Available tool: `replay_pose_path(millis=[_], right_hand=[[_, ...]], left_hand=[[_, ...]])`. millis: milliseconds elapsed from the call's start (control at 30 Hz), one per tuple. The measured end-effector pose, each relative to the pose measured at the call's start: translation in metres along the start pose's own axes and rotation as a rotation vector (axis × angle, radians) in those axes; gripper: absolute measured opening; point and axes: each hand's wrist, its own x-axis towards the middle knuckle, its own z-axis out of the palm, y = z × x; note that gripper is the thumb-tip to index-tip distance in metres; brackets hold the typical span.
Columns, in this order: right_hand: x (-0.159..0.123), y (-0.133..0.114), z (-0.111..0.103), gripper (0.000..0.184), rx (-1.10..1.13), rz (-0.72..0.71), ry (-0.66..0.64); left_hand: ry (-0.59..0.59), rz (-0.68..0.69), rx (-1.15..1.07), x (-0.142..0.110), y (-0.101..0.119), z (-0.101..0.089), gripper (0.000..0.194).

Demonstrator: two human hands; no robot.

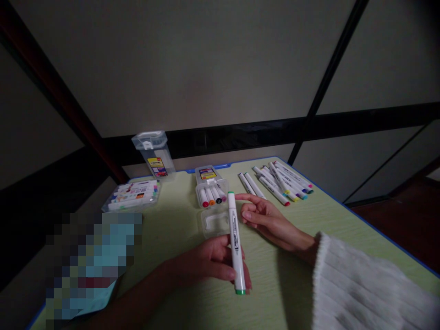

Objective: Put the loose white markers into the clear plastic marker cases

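Note:
My left hand [209, 260] holds a white marker [235, 243] with green ends, gripping its lower part between thumb and fingers. The marker stands nearly upright, its lettering towards me. Close to its upper end is my right hand [271, 222], the index finger stretched towards the green cap and the other fingers curled. Whether that fingertip touches the marker I cannot tell. Behind the marker, an open clear plastic case [197, 197] lies on the table with several markers [212, 195] inside, their red, orange, black and pinkish ends facing me. Its clear lid [215, 222] is partly covered by my left hand.
Several loose white markers [287, 178] lie at the back right, beside two parallel ones [252, 185]. A clear lidded box [156, 156] stands at the back left, near a flat case of pens [134, 195]. A pixelated blue item [103, 256] lies left. A wall [206, 68] rises behind the table.

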Motion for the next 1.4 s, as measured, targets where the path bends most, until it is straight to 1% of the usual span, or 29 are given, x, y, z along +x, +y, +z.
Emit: replay_pose_path(millis=[67,167,233,267,333,367,400,433,467,533,600,633,800,967,1067,1233,1300,1400], right_hand=[[0.0,-0.001,0.001,0.042,-0.013,-0.001,-0.002],[0.0,0.0,0.001,0.041,-0.05,-0.013,-0.008],[0.001,0.002,0.0,0.039,-0.122,-0.055,0.001],[0.0,0.003,0.0,0.035,-0.183,-0.107,0.018],[-0.003,0.004,0.001,0.023,-0.374,-0.275,0.071],[-0.006,0.004,0.002,0.015,-0.499,-0.386,0.098],[-0.009,0.004,0.003,0.008,-0.64,-0.499,0.113],[-0.012,0.003,0.004,0.002,-0.783,-0.601,0.096],[-0.015,0.002,0.006,0.003,-0.923,-0.714,0.048],[-0.021,0.0,0.01,0.007,-1.137,-0.945,-0.12],[-0.024,-0.002,0.012,0.009,-1.217,-1.071,-0.213],[-0.025,-0.002,0.013,0.01,-1.224,-1.108,-0.232],[-0.023,-0.002,0.012,0.011,-1.21,-1.178,-0.252],[-0.024,-0.004,0.015,0.021,-1.23,-1.218,-0.327],[-0.025,-0.005,0.017,0.024,-1.256,-1.225,-0.347],[-0.025,-0.003,0.017,0.021,-1.273,-1.23,-0.36],[-0.025,-0.002,0.016,0.021,-1.267,-1.232,-0.365],[-0.024,-0.002,0.015,0.021,-1.266,-1.224,-0.388]], left_hand=[[-0.01,0.018,-0.001,0.001,-0.001,0.0,0.03],[0.014,0.035,-0.006,0.002,-0.003,0.0,0.031],[0.038,0.036,-0.015,0.002,-0.004,0.0,0.03],[0.048,0.035,-0.015,0.002,-0.004,0.001,0.03],[0.068,0.024,-0.004,0.002,-0.002,0.002,0.029],[0.082,0.018,0.002,0.001,-0.002,0.003,0.029],[0.096,0.01,0.003,0.001,-0.001,0.003,0.029],[0.109,0.004,0.001,0.0,0.0,0.004,0.03],[0.12,-0.003,-0.001,0.0,0.0,0.004,0.031],[0.127,-0.002,-0.003,0.0,0.0,0.004,0.033],[0.123,0.005,-0.005,0.001,-0.002,0.003,0.034],[0.125,0.01,-0.01,0.001,-0.004,0.002,0.034],[0.12,0.06,-0.072,0.002,-0.009,-0.001,0.033],[0.117,0.073,-0.102,0.002,-0.01,-0.002,0.028],[0.128,0.084,-0.112,0.002,-0.011,-0.004,0.026],[0.161,0.091,-0.145,0.002,-0.014,-0.007,0.033],[0.171,0.093,-0.148,0.003,-0.015,-0.007,0.033],[0.155,0.097,-0.151,0.003,-0.015,-0.008,0.033]])
